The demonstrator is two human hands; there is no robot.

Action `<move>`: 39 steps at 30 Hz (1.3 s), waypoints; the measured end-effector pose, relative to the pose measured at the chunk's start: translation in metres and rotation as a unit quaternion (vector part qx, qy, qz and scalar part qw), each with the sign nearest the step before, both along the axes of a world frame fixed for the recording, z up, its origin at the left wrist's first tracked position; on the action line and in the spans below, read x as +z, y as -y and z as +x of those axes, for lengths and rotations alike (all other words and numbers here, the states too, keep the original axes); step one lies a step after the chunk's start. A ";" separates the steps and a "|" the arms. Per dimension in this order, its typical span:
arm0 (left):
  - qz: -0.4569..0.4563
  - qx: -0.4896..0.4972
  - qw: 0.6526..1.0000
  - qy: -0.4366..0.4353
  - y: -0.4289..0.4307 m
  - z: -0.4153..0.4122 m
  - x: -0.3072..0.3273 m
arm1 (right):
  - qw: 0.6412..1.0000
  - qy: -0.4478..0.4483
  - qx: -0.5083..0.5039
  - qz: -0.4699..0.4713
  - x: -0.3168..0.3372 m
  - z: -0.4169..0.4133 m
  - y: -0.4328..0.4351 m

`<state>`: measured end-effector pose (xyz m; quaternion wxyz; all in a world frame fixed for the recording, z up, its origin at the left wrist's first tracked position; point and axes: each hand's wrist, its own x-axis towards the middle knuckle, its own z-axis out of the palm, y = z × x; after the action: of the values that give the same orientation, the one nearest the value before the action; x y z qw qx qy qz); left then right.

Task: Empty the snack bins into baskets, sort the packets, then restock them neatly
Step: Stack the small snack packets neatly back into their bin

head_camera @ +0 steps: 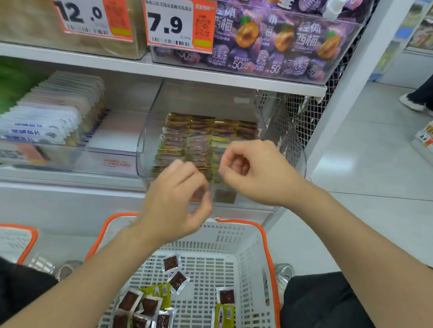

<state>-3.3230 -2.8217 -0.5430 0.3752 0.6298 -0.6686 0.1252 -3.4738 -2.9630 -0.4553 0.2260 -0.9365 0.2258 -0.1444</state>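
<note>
A clear bin (148, 137) at the centre of the frame sits on a shelf (59, 178) and holds rows of brown-and-yellow packets (186, 142) standing on edge. Both hands hover at its front lip: the left hand (176, 202) is just below centre, and the right hand (250, 170) is to its right and slightly higher. Each has its fingers curled in, but blur hides whether either pinches a packet. Directly below, at bottom centre, a white basket (256, 253) with an orange rim contains loose packets (171, 261) lying flat and scattered. A second basket (28, 239) shows at the lower left edge. Purple pouches (279, 41) fill the upper right.
</note>
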 end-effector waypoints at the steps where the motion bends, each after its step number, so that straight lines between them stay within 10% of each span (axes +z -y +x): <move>1: 0.017 -0.007 1.000 0.001 -0.013 -0.001 -0.016 | 0.998 -0.019 0.043 0.041 0.001 -0.005 -0.021; 4: 0.253 -0.002 0.967 -0.035 -0.042 -0.001 -0.076 | 0.980 -0.146 0.113 0.072 -0.043 -0.015 -0.061; 10: 0.604 -0.016 0.789 -0.113 -0.072 0.004 -0.196 | 0.919 -0.376 0.046 0.105 -0.219 -0.032 -0.059; 23: 0.691 0.023 0.703 -0.163 -0.104 -0.017 -0.340 | 0.853 -0.479 -0.053 0.201 -0.424 -0.083 -0.077; 39: 0.680 -0.004 0.718 0.145 -0.101 -0.032 -0.348 | 0.801 -0.525 -0.019 0.286 -0.437 -0.089 -0.094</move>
<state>-3.3548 -2.7205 -0.8910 -0.2558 0.6870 -0.6222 -0.2749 -3.5630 -2.8693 -0.8926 0.3276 -0.7573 0.3591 0.4361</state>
